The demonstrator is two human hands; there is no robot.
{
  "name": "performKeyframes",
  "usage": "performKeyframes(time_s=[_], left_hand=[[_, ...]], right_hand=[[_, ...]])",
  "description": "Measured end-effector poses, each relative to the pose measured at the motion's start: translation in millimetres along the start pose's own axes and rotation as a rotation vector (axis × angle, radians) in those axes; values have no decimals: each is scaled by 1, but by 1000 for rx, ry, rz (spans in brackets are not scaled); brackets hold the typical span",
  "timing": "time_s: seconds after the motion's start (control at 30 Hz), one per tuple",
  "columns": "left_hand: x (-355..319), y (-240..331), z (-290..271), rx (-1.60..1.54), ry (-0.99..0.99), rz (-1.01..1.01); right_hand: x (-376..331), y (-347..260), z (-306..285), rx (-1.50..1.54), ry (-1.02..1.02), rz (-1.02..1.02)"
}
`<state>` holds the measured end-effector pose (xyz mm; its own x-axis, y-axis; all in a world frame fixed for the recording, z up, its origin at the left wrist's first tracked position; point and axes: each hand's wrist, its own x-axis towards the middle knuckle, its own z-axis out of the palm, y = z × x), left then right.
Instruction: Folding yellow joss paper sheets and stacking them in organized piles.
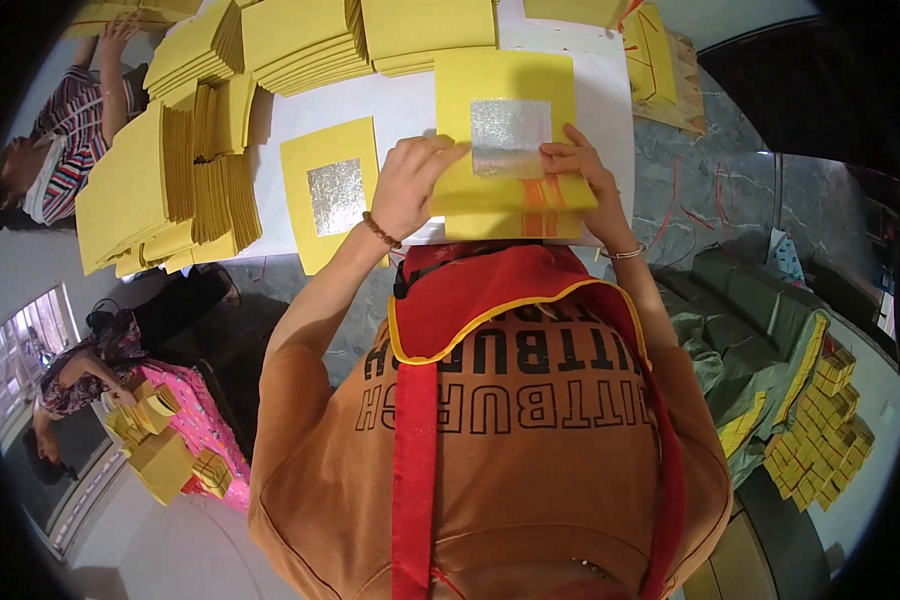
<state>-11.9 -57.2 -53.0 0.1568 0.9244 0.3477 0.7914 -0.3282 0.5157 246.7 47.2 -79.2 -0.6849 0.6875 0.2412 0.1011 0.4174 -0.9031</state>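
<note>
A yellow paper sheet [506,78] with a silver foil square lies in front of me on the white table, its near edge lifted and curling up. Orange-red print shows just below that edge. My left hand [414,185] grips the sheet's left edge, fingers bent together and the thumb side on the paper. At the opposite edge my right hand [588,180] holds the sheet, with fingertips near the foil and the thumb hidden. Left of my left hand, a second yellow sheet [302,160] with a foil square lies flat, partly behind my wrist.
Stacks of yellow paper [300,40] line the table's far side, and more stacks [125,195] stand at the left. A bundle tied with red string [652,55] lies at the far right. Two other people work at the left. Tied yellow bundles [820,440] are piled at the right.
</note>
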Motion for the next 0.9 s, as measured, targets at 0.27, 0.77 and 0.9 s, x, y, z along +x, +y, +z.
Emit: performKeyframes(time_s=[0.27,0.77,0.9], left_hand=[[9,4,4,148,-39,24],[-3,18,-11,-159,-150,-164],[9,16,5,-423,-127,-624]], right_hand=[[9,-15,2,-241,-3,5],[-7,-43,-17,-298,-309,211],[12,-46,8,245,85,591]])
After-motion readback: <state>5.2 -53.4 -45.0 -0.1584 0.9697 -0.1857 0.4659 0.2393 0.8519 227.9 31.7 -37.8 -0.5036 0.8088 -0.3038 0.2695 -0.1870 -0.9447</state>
